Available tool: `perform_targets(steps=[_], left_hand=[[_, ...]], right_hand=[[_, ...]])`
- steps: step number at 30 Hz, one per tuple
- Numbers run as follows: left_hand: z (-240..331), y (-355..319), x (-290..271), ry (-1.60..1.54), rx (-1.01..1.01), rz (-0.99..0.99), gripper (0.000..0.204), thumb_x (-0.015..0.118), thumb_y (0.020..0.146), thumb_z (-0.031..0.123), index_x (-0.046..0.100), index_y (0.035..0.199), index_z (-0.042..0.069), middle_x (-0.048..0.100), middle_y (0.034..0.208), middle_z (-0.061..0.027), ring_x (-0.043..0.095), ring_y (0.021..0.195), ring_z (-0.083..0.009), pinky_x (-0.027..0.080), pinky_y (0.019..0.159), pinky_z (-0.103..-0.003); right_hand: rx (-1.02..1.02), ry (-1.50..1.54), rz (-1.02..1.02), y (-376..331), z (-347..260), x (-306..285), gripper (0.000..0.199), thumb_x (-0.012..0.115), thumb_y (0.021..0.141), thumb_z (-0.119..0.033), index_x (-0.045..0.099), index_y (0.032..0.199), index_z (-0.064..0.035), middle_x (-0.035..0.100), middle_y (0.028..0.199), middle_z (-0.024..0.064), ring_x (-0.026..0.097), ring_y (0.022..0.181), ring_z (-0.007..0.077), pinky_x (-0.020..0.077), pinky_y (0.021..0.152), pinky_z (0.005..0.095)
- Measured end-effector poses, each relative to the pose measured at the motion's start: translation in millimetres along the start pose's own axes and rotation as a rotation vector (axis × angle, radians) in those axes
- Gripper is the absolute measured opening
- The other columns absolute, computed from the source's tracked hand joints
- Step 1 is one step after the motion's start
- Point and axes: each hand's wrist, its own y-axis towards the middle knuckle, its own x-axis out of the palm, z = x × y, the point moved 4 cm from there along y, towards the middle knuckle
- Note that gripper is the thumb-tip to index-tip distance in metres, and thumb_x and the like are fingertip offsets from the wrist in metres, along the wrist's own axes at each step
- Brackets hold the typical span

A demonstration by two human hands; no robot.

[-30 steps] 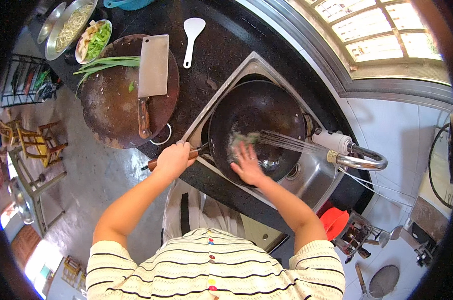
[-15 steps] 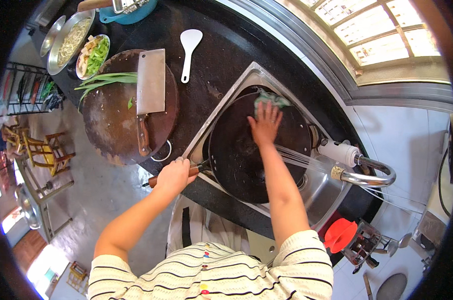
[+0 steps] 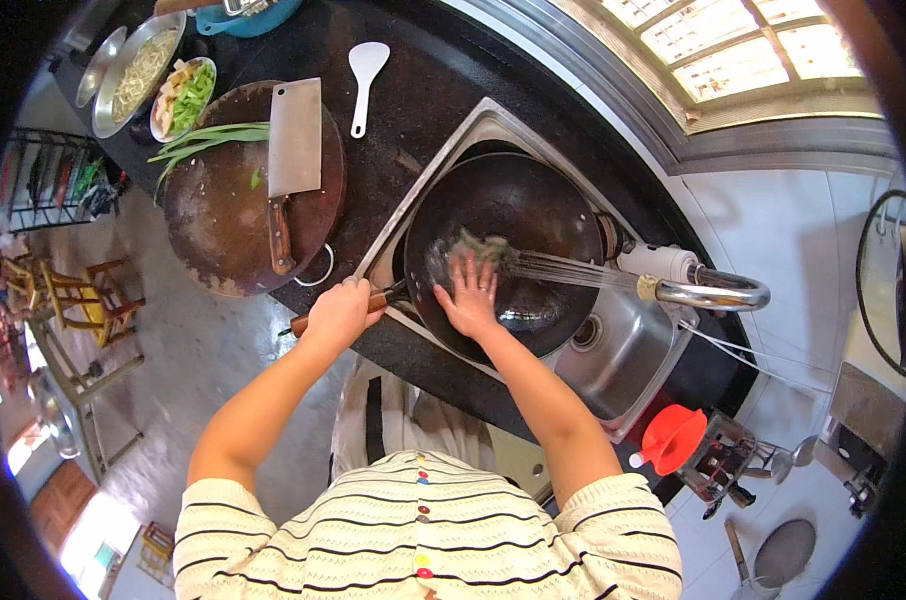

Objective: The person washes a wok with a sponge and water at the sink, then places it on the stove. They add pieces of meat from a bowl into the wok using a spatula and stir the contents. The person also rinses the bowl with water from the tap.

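Observation:
A large dark wok point(image 3: 553, 200) rests in the steel sink point(image 3: 493, 112). My left hand point(image 3: 341, 312) is closed around its wooden handle point(image 3: 377, 301). Inside the wok my right hand point(image 3: 471, 298) lies with fingers spread, the fingertips pressing a wet greenish-grey cloth point(image 3: 483, 247) against the metal. Whether it is a rag or a scouring mesh I cannot tell. Water runs in several streams from the curved chrome tap point(image 3: 723, 292) into the wok, close to the cloth. Some water shines at the wok's lower side.
Left of the sink, a cleaver point(image 3: 295, 140) and green stalks point(image 3: 208, 142) lie on a round chopping board point(image 3: 208, 235). A white rice paddle point(image 3: 366, 85) lies behind. Farther left are a plate of cut vegetables point(image 3: 183, 98) and a noodle bowl point(image 3: 141, 82). A red funnel point(image 3: 670, 440) hangs at right.
My right hand and the cloth have moved from the wok's far side toward its near left. The wok has tilted, and the water now lands near the cloth. My left hand keeps the handle.

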Motion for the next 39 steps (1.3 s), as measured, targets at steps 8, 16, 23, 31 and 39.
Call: perform_targets(steps=[8, 16, 23, 31, 39], left_hand=[[0.9, -2.6, -2.1, 0.051, 0.028, 0.019, 0.039, 0.072, 0.078, 0.037, 0.055, 0.088, 0.003, 0.061, 0.085, -0.0151, 0.065, 0.077, -0.0306, 0.054, 0.067, -0.039], [3.1, 1.7, -6.5, 0.037, 0.033, -0.021, 0.038, 0.071, 0.079, 0.036, 0.055, 0.087, 0.003, 0.060, 0.085, -0.0163, 0.064, 0.079, -0.0325, 0.053, 0.070, -0.040], [-0.6, 4.2, -5.3, 0.008, 0.073, -0.027, 0.037, 0.072, 0.078, 0.034, 0.055, 0.087, 0.003, 0.059, 0.084, -0.0162, 0.064, 0.076, -0.0325, 0.053, 0.068, -0.041], [-1.7, 2.1, -3.8, -0.010, 0.078, -0.026, 0.037, 0.073, 0.076, 0.033, 0.054, 0.089, 0.004, 0.059, 0.085, -0.0146, 0.064, 0.078, -0.0302, 0.053, 0.068, -0.039], [0.1, 2.5, -3.7, -0.044, 0.019, -0.049, 0.039, 0.074, 0.076, 0.032, 0.053, 0.090, 0.002, 0.059, 0.089, -0.0168, 0.063, 0.083, -0.0338, 0.053, 0.072, -0.042]], right_hand=[[-0.314, 0.110, -0.269, -61.3, 7.7, -18.6, 0.051, 0.023, 0.103, -0.042, 0.017, 0.153, -0.0309, 0.009, 0.161, 0.0019, 0.009, 0.147, 0.0323, 0.0013, 0.115, 0.0558], [-0.175, -0.479, -0.363, -86.4, 98.2, -75.2, 0.051, 0.032, 0.101, -0.043, 0.027, 0.150, -0.0302, 0.022, 0.158, -0.0006, 0.016, 0.146, 0.0242, -0.0039, 0.114, 0.0594], [-0.138, -0.795, 0.120, -21.0, 153.3, -101.6, 0.065, 0.049, 0.092, -0.044, 0.030, 0.149, -0.0195, 0.026, 0.155, 0.0059, 0.023, 0.143, 0.0272, 0.0046, 0.118, 0.0527], [-0.033, -0.401, 0.432, 93.7, 78.0, -101.1, 0.086, 0.048, 0.090, -0.061, 0.019, 0.152, -0.0098, 0.016, 0.157, 0.0173, 0.015, 0.143, 0.0427, 0.0085, 0.116, 0.0542], [-0.329, 0.060, 0.482, 89.1, -21.4, -55.5, 0.089, 0.059, 0.086, -0.052, 0.018, 0.151, -0.0067, -0.001, 0.158, 0.0221, 0.009, 0.141, 0.0509, 0.0097, 0.116, 0.0535]])
